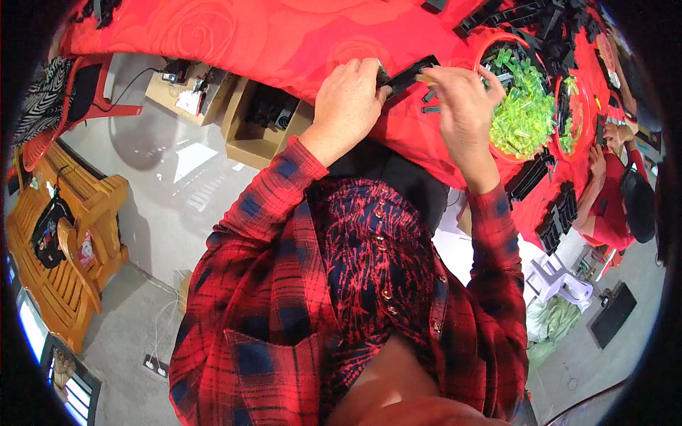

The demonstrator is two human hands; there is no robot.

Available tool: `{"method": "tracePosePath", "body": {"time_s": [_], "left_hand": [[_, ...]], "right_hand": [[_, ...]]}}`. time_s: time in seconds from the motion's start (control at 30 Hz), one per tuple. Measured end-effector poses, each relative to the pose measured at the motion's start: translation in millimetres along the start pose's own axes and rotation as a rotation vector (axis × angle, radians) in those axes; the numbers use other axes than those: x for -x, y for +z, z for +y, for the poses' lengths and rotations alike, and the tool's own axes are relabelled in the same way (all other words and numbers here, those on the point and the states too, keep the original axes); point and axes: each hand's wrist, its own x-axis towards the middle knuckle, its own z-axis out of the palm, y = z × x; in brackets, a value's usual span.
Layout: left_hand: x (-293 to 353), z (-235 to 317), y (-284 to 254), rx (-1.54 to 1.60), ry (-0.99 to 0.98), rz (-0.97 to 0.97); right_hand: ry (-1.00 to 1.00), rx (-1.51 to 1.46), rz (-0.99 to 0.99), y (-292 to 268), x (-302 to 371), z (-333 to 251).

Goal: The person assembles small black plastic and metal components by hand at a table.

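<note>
My left hand [348,99] is closed around the near end of a long black plastic strip [410,76], held slanting up to the right over the red-covered table. Close to the strip's far end is my right hand [465,106], thumb and forefinger pinched together. A tiny yellowish bit seems to show at those fingertips, too small to name. Just right of this hand, a red bowl [506,157] holds a heap of clear yellow-green plastic pieces [526,113], with some dark pieces at its far side. A few small dark pieces lie on the cloth under my hands.
Black plastic strips lie in piles at the far right [529,15] and near right [558,216]. A second red bowl [584,117] stands beyond the first. Another person's hand [597,162] is at the right. Below the table's left edge sits a cardboard box [245,145] with black parts.
</note>
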Motion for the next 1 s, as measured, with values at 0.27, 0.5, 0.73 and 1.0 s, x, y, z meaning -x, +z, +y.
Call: {"method": "tracePosePath", "body": {"time_s": [0.27,0.5,0.73,1.0], "left_hand": [[-6.4,-3.7,-13.5,0.012,0.149,0.018],[-40.6,-12.5,-34.1,-0.322,1.067,-0.202],[-41.4,-13.9,-51.3,-0.574,1.111,-0.181],[-8.9,-18.9,-38.8,-0.264,0.686,-0.043]], "right_hand": [[0.321,-0.049,0.236,-12.3,38.6,-5.4],[0.548,-0.133,0.328,-12.2,63.5,-10.8],[0.741,-0.361,0.433,-16.5,77.9,-8.4],[0.759,-0.526,0.469,-16.0,55.3,-22.3]]}}
